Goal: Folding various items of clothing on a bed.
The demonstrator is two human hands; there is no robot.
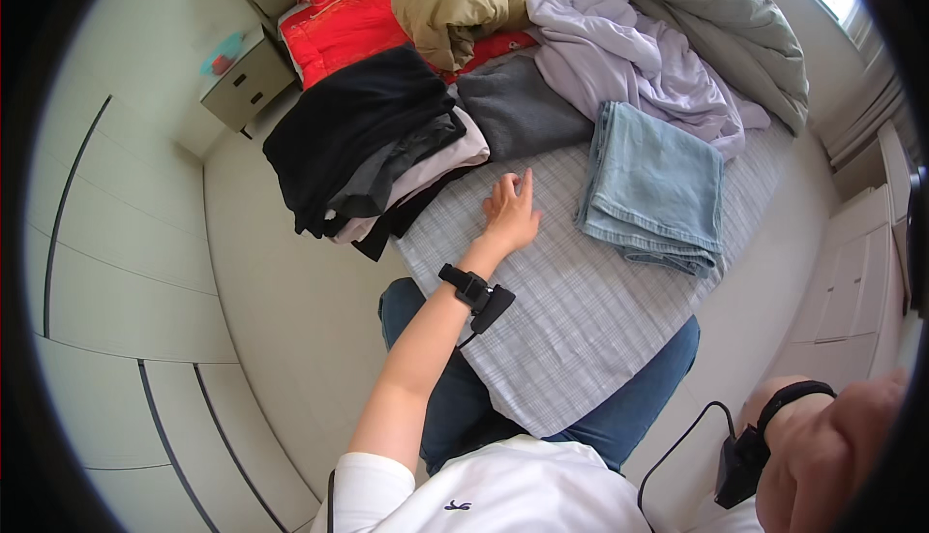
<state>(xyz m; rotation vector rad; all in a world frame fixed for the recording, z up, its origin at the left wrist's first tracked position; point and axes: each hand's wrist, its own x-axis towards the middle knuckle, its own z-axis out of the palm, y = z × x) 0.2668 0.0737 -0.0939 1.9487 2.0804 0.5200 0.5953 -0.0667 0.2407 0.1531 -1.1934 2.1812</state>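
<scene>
My left hand [512, 212] is over the grey plaid bed sheet [566, 330], its fingers apart and nothing in them. To its right lies a folded stack of light blue denim [657, 184]. On its left is a pile of folded clothes, black [355, 126] on top, with dark grey and pale pink layers below. A folded dark grey fleece piece [519, 108] lies just beyond my fingers. My right hand [835, 446] is raised close to the camera at the lower right; its fingers are partly cut off by the picture's rim, and no held thing shows.
Farther back on the bed are a red quilted cover [341, 32], a khaki padded garment [464, 3], a rumpled lavender blanket [617, 54] and a grey-green quilt [747, 32]. A nightstand [247, 83] stands at the left, cabinets [842, 286] at the right.
</scene>
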